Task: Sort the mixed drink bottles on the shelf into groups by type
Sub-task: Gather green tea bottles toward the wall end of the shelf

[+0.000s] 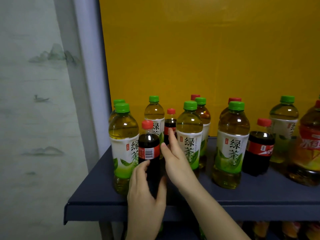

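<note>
The left hand [147, 196] holds a small cola bottle [149, 149] at the front of the shelf [259, 193], low in the middle of the frame. The right hand [174, 160] — fingers straight, holding nothing — reaches for a second cola [170, 122] just behind. Next, it probably must grab that one and keep the colas together.

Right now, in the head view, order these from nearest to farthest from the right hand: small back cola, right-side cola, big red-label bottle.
1. Small back cola, just behind the right hand, at its fingertips.
2. Right-side cola, standing to the right.
3. Big red-label bottle, at the far right edge.
</note>
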A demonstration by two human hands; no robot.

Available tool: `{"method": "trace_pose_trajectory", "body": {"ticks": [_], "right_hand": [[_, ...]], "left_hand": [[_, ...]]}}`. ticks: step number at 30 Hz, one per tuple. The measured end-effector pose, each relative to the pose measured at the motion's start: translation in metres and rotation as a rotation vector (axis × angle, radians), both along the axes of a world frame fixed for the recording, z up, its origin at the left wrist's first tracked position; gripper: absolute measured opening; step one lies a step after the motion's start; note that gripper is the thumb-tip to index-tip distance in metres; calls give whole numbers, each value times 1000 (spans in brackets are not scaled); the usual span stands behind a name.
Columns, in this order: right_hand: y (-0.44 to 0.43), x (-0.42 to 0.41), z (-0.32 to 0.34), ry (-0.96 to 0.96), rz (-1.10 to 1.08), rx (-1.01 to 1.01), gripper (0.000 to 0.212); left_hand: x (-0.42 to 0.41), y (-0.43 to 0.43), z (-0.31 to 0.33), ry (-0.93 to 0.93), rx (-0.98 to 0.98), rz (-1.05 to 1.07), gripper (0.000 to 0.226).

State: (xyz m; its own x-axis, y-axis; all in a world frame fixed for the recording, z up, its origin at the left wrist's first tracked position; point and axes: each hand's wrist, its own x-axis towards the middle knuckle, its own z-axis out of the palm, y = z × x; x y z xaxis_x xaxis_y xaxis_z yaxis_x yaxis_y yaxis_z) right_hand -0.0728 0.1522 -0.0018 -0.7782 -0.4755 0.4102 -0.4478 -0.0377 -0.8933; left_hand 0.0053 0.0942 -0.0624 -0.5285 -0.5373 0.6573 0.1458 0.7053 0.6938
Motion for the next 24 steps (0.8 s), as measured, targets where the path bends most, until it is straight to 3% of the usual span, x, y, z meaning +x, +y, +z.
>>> {"method": "trace_pose_trajectory", "body": {"ticks": [6,19,24], "right_hand": [[-26,-31,-10,-57,-72,-29,56],[-37,-83,12,-351,-251,0,48],[-48,-98,7,-380,-292,-51,67]], "left_hand": [[-2,5,-4,-135,-61,-69,90],[-44,-12,8,-161,140,-29,88],[-62,-17,12,-197,204,46,86]]}}
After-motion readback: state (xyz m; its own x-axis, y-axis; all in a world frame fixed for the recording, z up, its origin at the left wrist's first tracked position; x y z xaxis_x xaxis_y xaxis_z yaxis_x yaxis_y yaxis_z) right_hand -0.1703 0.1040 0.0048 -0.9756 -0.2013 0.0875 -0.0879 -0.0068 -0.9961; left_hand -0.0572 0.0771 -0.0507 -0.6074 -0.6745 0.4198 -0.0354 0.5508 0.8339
